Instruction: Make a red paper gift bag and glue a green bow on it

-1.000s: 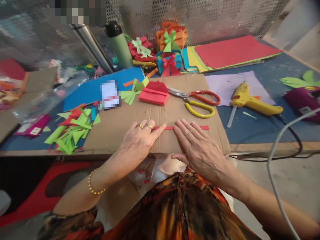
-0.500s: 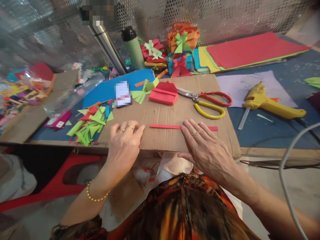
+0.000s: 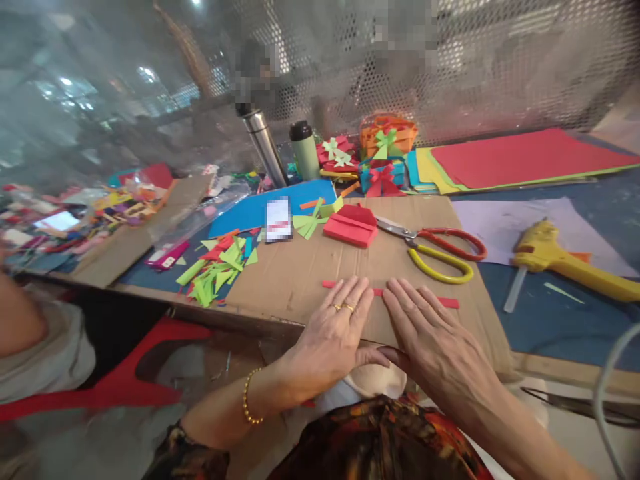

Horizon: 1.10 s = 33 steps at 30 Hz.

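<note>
A narrow red paper strip [image 3: 379, 292] lies across the cardboard sheet [image 3: 280, 287]. My left hand [image 3: 334, 327] rests flat over the strip's left part, fingers stretched out. Beside it, my right hand [image 3: 430, 327] lies flat over the right part, also with straight fingers; the thumbs meet near the table edge. Both palms hide portions of the strip. Beyond the hands sit a folded red paper piece [image 3: 351, 225] and scissors [image 3: 430, 250] with one red and one yellow handle, blades pointing left.
Green and red paper scraps [image 3: 217, 267] are heaped at left. A yellow glue gun [image 3: 555, 253] lies at right near a grey cable [image 3: 603, 380]. Coloured sheets [image 3: 530, 160], paper baskets [image 3: 387, 140], a green bottle [image 3: 304, 152] and a steel flask [image 3: 265, 147] stand behind. Another person's arm [image 3: 17, 307] shows at far left.
My left hand has moved right, from bare cardboard onto the strip, and its curled fingers have straightened. My right hand stays on the strip. The view has shifted, bringing a person's arm in at left.
</note>
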Available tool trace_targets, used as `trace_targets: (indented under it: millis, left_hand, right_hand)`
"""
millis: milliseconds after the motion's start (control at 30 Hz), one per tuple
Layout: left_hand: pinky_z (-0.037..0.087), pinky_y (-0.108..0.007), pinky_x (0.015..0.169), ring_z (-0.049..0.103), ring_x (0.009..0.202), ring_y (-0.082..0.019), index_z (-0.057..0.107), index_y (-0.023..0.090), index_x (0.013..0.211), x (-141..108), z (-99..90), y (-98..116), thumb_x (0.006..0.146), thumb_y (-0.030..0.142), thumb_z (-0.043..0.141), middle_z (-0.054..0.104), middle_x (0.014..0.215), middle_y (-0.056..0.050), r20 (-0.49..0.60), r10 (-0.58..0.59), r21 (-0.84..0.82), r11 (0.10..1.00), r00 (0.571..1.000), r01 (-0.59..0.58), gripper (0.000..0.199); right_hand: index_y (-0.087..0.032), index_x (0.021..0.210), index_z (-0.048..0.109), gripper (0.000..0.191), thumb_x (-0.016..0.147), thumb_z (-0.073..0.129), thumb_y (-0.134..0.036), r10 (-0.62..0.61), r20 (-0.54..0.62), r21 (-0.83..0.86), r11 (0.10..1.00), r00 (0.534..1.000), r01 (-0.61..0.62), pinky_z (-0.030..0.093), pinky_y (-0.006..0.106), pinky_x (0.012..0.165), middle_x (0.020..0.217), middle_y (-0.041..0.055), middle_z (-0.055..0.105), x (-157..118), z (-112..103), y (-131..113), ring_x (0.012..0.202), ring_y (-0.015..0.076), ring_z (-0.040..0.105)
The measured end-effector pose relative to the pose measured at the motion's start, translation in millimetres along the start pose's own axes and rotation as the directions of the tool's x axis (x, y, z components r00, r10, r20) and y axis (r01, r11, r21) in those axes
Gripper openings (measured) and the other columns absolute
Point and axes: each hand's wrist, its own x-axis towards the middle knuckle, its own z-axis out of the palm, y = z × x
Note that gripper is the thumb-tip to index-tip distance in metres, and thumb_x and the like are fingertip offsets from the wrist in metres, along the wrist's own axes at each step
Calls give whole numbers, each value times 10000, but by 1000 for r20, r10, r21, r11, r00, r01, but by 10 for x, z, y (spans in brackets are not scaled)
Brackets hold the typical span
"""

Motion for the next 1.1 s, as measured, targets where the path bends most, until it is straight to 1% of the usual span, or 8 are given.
trace_targets:
  millis: [300,400,533,633,733,800,933,1100]
  left_hand:
    - [501,-539,1184,599,1416,-411,538,-49,1414,-246,-70,-7,978,802,361,629,1462,-319,-111,-265,223,933,958,284,972]
    - [424,-624,1229,459,1514,-477,496,-67,1458,-152,-138,10,937,852,377,526,1541,-368,-126,-281,253,918,951,305,1063]
    - [323,-585,1313,153,1650,-425,400,-19,1569,105,-131,116,903,886,404,341,1696,-307,-91,-81,158,983,993,95,1124]
    - [287,-680,1293,40,1646,-480,382,37,1602,184,-178,207,840,883,537,202,1741,-316,-170,-170,171,965,971,199,1150]
    - [224,-722,1293,9,1639,-507,355,51,1627,162,-324,252,870,862,527,30,1766,-311,-333,-242,195,928,911,318,1122]
    - [184,-691,1321,6,1651,-472,358,22,1622,161,-387,258,922,845,452,92,1765,-303,-362,-214,195,934,907,298,1084]
    - [207,-524,1366,183,1657,-362,393,-6,1585,232,-227,242,931,883,256,375,1698,-260,-97,3,68,998,995,3,1112]
    - [276,-477,1339,372,1592,-356,319,-39,1606,244,79,222,982,820,338,453,1642,-285,25,-30,82,996,999,28,1062]
  right_hand:
    - [42,1436,552,587,1077,517,-420,-22,-25,0,1000,999,22,527,533,1115,1457,304,649,-10,39,45,1344,398,653]
    - [54,1428,552,600,1095,461,-436,-26,-31,-17,1000,999,25,535,531,1105,1458,308,645,-13,51,52,1337,399,658]
    - [53,1427,547,599,1131,316,-414,-33,-54,-54,998,998,31,549,508,1094,1453,299,653,-19,73,51,1336,371,665]
    - [40,1430,551,597,1132,309,-418,-26,-47,-71,997,999,22,552,498,1096,1458,285,657,-20,72,46,1342,359,663]
    - [48,1450,533,598,1130,310,-404,-32,-21,-71,997,999,30,549,514,1103,1479,289,639,-30,55,45,1354,372,651]
    - [53,1461,520,601,1132,266,-381,-40,-7,-60,997,999,40,552,524,1099,1484,296,631,-43,43,51,1358,379,647]
    - [43,1452,526,577,1126,238,-336,-60,5,-9,998,998,60,568,522,1084,1445,295,659,-50,29,81,1354,374,653]
    - [87,1396,557,590,1120,322,-379,-108,-37,-51,993,993,106,596,519,1034,1385,328,683,-18,34,112,1296,402,686]
